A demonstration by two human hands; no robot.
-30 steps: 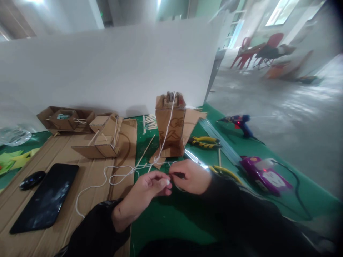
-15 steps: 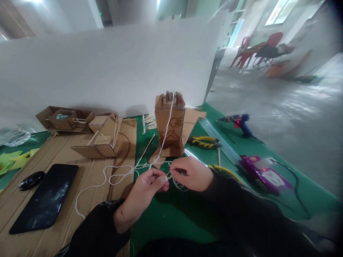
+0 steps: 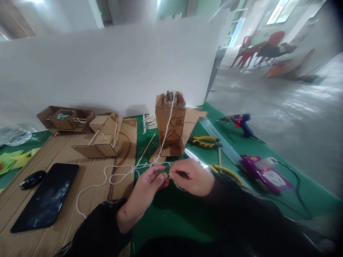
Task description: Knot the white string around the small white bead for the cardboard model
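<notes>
My left hand (image 3: pixel 150 184) and my right hand (image 3: pixel 190 176) meet fingertip to fingertip over the green mat (image 3: pixel 171 217), both pinching the white string (image 3: pixel 120 171). The string runs up the front of an upright cardboard tower (image 3: pixel 170 123) and over its top. Its slack loops left across the flat cardboard sheet (image 3: pixel 88 178) and ends near my left sleeve. A thin wooden stick (image 3: pixel 146 150) lies just beyond my fingers.
A black tablet (image 3: pixel 45 196) and a black mouse (image 3: pixel 32 179) lie on the left. Small cardboard models (image 3: pixel 104 137) and an open cardboard tray (image 3: pixel 64 118) stand behind. Yellow-handled pliers (image 3: pixel 205 141), a blue glue gun (image 3: pixel 239 121) and a purple device (image 3: pixel 264 175) with a cable are on the right. A white board (image 3: pixel 112 67) closes the back.
My hands stay together on the string; the fingers have shifted slightly, with my left fingertips more extended toward the right hand. The string's loops on the cardboard barely moved.
</notes>
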